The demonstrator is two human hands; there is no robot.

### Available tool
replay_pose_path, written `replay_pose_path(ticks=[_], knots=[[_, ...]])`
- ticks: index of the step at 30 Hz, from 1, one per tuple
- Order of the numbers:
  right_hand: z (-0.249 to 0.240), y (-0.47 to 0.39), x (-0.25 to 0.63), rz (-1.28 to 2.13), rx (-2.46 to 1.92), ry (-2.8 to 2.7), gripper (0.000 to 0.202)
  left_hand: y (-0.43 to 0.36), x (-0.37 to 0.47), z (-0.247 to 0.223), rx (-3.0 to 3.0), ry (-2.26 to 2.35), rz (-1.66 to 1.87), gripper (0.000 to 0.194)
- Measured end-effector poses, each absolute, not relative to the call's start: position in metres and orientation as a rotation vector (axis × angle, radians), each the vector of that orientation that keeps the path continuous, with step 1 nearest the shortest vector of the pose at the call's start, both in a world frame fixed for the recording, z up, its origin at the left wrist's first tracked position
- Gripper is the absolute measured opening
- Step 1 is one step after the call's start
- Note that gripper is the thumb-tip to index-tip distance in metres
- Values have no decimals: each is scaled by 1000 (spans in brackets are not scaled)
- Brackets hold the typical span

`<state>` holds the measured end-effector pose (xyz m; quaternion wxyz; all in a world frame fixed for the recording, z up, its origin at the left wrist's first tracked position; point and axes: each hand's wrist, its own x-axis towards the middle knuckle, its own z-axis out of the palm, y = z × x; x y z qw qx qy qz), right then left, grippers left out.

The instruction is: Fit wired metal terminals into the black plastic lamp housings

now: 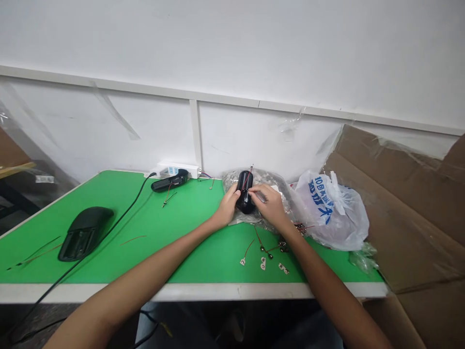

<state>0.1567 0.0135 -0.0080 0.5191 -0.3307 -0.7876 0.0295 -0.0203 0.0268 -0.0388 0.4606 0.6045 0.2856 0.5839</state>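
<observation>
My left hand (228, 203) is closed around the side of a glossy black plastic housing (247, 206), tilted up over a clear bag of small parts (273, 180). A thin red wire (248, 175) sticks up from the housing's far half. With thumb and finger pinched together, my right hand (271, 202) touches the middle of the housing close to the wire's lower end. Whatever lies between those fingertips is too small to make out. Near my right forearm lie small metal contact plates (263, 263), some with red wires attached.
At left are a black mouse-shaped shell (84, 233) and a black cable (119, 219). Another black housing with wires (169, 182) rests by a white power strip (174, 169) along the wall. A white plastic bag (329, 208) and a large cardboard box (410, 208) stand at right.
</observation>
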Motion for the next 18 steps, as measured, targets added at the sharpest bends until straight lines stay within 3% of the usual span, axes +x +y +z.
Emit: replay_pose_path(ticks=[18], knots=[[-18, 17, 152, 41, -773, -1939, 10, 30, -21, -47, 1606, 706, 1444, 50]])
